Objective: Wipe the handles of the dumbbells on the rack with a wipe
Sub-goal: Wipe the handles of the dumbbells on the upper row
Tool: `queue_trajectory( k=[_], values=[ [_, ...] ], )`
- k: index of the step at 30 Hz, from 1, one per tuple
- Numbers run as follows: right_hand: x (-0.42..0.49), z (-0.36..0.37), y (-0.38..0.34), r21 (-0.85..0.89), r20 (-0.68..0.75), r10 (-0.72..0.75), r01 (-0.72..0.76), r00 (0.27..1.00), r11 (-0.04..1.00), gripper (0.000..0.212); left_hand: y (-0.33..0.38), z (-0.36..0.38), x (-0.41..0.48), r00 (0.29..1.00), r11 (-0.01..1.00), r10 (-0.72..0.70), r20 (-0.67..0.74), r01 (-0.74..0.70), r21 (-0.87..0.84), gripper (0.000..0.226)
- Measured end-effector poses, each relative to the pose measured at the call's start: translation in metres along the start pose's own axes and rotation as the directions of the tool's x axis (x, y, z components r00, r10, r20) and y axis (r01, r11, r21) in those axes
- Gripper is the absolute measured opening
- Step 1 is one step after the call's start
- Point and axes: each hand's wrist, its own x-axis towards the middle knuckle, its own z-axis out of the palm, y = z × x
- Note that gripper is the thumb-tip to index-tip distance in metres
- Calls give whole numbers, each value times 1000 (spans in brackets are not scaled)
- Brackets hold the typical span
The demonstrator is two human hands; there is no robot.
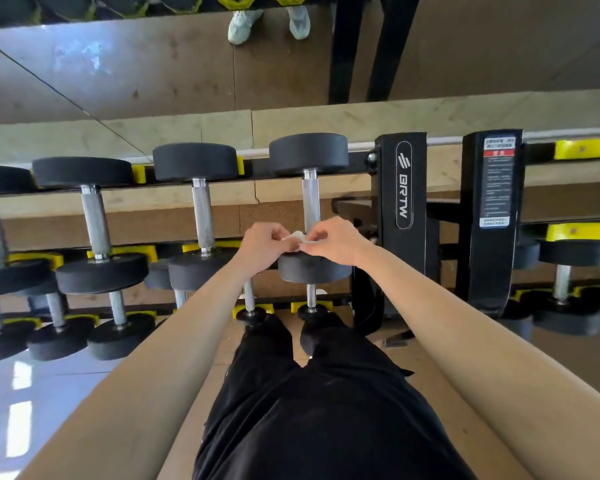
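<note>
We pinch the white wipe (297,237) between our left hand (262,242) and right hand (333,239), fingers of both curled on it. It is just in front of the handle (310,202) of the dumbbell (309,154) at the right end of the rack (404,188), upper tier.

Left arm: bare, stretched forward, angled inward toward the right hand.
Left hand (262,242): fingers are curled; the wipe (296,236) is pinched at the fingertips.
Right arm: bare, stretched forward, angled inward toward the left hand.
Right hand (333,240): fingers are curled; the wipe's other edge is pinched between thumb and fingertips.
Hands: held level and near each other, backs turned up, the wipe between them.
</note>
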Motion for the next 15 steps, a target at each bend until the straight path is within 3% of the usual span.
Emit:
queue_trajectory(
  k=[4,8,12,15],
  values=[
    [-2,-29,16,-163,12,58,-55,998,985,14,8,2,4,997,998,62,38,-63,15,14],
    [-8,-47,42,-89,-92,150,-158,984,983,15,16,7,11,986,991,70,148,-86,105,13],
    [-4,-27,22,-20,-30,48,-49,998,999,6,-4,-7,17,997,956,-62,54,44,289,15],
    [1,-20,15,-6,11,9,-9,1000,1000,11,-15,-16,21,992,919,-123,21,106,379,15]
  ],
)
